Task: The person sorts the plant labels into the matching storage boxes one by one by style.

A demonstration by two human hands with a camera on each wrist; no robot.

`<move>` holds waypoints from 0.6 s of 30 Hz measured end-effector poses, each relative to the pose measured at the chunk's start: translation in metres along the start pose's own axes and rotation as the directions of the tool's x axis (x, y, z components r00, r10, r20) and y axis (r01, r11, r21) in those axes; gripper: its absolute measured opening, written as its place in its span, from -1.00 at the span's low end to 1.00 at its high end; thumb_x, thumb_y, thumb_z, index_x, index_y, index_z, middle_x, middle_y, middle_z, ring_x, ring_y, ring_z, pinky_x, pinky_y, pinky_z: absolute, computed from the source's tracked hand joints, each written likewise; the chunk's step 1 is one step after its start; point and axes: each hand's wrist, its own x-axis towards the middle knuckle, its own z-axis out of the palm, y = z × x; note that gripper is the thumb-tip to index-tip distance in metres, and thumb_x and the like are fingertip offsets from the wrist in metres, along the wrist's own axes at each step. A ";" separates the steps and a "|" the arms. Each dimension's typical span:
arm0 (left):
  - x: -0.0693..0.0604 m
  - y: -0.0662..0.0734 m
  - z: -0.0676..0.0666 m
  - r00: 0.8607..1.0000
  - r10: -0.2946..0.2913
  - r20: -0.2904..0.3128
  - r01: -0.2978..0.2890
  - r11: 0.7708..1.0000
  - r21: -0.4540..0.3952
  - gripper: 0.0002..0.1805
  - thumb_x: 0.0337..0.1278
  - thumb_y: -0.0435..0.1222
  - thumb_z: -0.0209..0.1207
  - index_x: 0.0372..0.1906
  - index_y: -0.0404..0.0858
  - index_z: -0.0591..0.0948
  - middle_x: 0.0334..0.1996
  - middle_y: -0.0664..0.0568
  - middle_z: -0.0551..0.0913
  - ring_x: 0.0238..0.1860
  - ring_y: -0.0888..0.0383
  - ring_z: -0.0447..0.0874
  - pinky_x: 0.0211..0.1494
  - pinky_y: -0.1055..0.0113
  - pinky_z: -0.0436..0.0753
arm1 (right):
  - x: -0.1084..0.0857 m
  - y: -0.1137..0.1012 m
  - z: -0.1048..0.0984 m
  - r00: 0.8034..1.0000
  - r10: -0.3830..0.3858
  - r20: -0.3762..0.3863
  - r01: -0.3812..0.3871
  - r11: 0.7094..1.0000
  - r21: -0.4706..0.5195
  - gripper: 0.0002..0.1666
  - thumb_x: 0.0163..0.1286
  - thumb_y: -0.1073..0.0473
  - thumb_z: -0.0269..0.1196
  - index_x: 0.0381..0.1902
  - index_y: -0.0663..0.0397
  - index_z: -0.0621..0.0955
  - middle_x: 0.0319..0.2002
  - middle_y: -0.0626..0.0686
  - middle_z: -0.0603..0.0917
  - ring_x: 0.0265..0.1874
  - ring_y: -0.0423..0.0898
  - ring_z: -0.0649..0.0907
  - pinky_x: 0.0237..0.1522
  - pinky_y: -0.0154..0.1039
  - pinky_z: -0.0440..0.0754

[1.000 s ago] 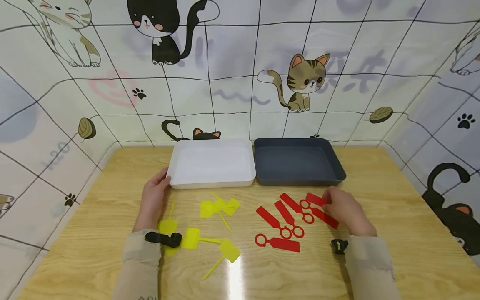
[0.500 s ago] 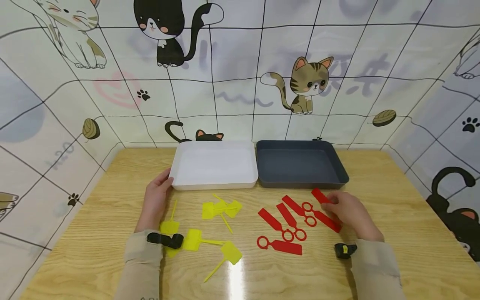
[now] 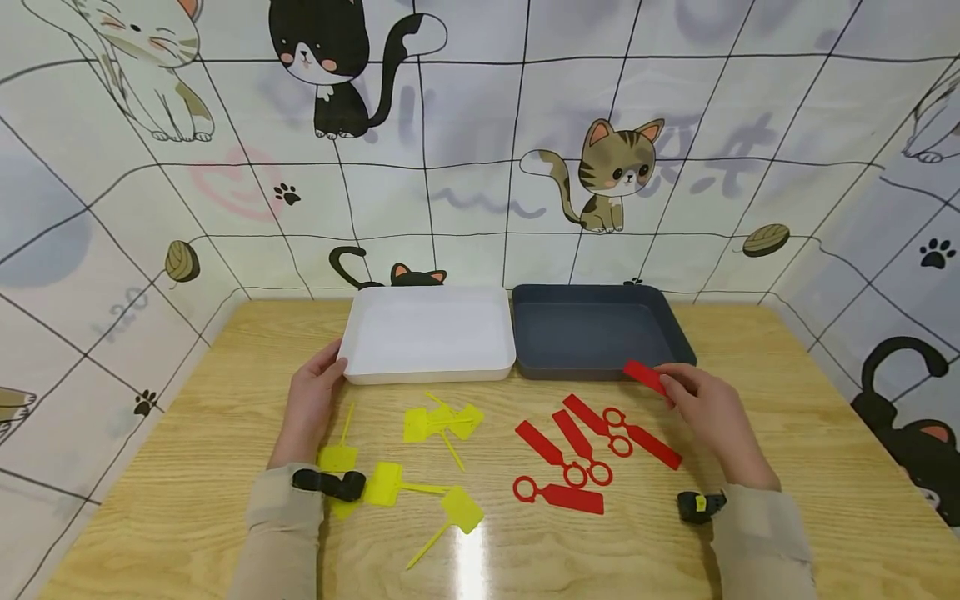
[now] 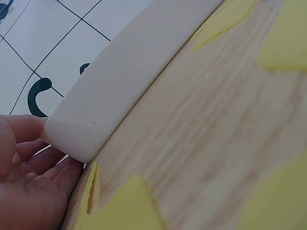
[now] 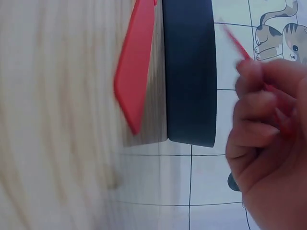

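My right hand (image 3: pixel 716 421) pinches a flat red tag (image 3: pixel 642 374) between thumb and fingers, raised off the table by the dark tray's front right corner. In the right wrist view this red tag (image 5: pixel 234 40) is blurred and partly hidden by the fingers. Below lie several more red tags (image 3: pixel 573 498), each a strip with a ring at one end. At the left, my left hand (image 3: pixel 311 408) holds the front left corner of the white tray (image 3: pixel 423 377). In the left wrist view, the thumb meets the tray's corner (image 4: pixel 67 132) and the other fingers lie behind it.
A dark grey tray (image 3: pixel 600 368) stands against the white tray's right side. Several yellow tags (image 3: pixel 385 483) with square heads and thin stems lie on the wooden table (image 3: pixel 247 375), some near the left wrist. A cat-printed cloth (image 3: pixel 465 125) rises behind.
My right hand has picked a red tag up from beside the others and carried it up toward the dark tray. My left hand stays at the white tray's corner.
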 end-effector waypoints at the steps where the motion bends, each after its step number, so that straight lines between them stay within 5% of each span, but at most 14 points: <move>1: 0.000 0.000 0.000 1.000 0.001 0.001 -0.001 1.000 -0.003 -0.52 0.27 -0.26 -0.04 0.29 -0.17 0.28 0.28 0.01 0.23 0.25 0.19 0.18 0.22 0.38 0.25 | 0.000 -0.001 -0.001 1.000 -0.010 -0.012 0.010 1.000 0.015 -0.59 0.38 -0.10 -0.10 0.00 0.00 0.44 -0.47 0.10 0.54 -0.63 -0.02 0.41 -0.66 -0.18 0.37; 6: -0.001 0.002 -0.001 1.000 0.005 0.002 -0.005 1.000 -0.005 -0.51 0.27 -0.26 -0.04 0.29 -0.17 0.26 0.29 0.03 0.22 0.25 0.21 0.17 0.22 0.39 0.25 | 0.003 -0.006 0.001 0.999 -0.018 -0.044 0.024 0.991 0.128 -0.71 0.39 0.10 -0.12 -0.01 0.10 0.33 -0.46 0.16 0.48 -0.64 -0.07 0.39 -0.67 -0.28 0.32; 12: -0.001 0.001 -0.002 1.000 0.003 0.005 -0.003 1.000 -0.016 -0.51 0.26 -0.28 -0.04 0.29 -0.20 0.26 0.29 0.01 0.22 0.26 0.20 0.15 0.22 0.39 0.25 | 0.009 -0.009 0.012 0.991 0.055 -0.125 -0.024 0.971 0.236 -0.62 0.28 -0.10 0.09 -0.12 0.05 0.42 -0.44 0.16 0.49 -0.60 0.00 0.46 -0.63 -0.21 0.41; 18: -0.001 0.000 -0.001 1.000 0.011 0.019 -0.011 1.000 -0.015 -0.51 0.27 -0.26 -0.04 0.29 -0.18 0.27 0.29 0.03 0.21 0.25 0.19 0.17 0.23 0.34 0.24 | 0.019 -0.012 0.012 0.976 0.155 -0.156 -0.085 0.920 0.382 -0.52 0.20 -0.18 0.13 -0.12 0.06 0.51 -0.38 0.24 0.53 -0.48 0.08 0.51 -0.49 -0.22 0.51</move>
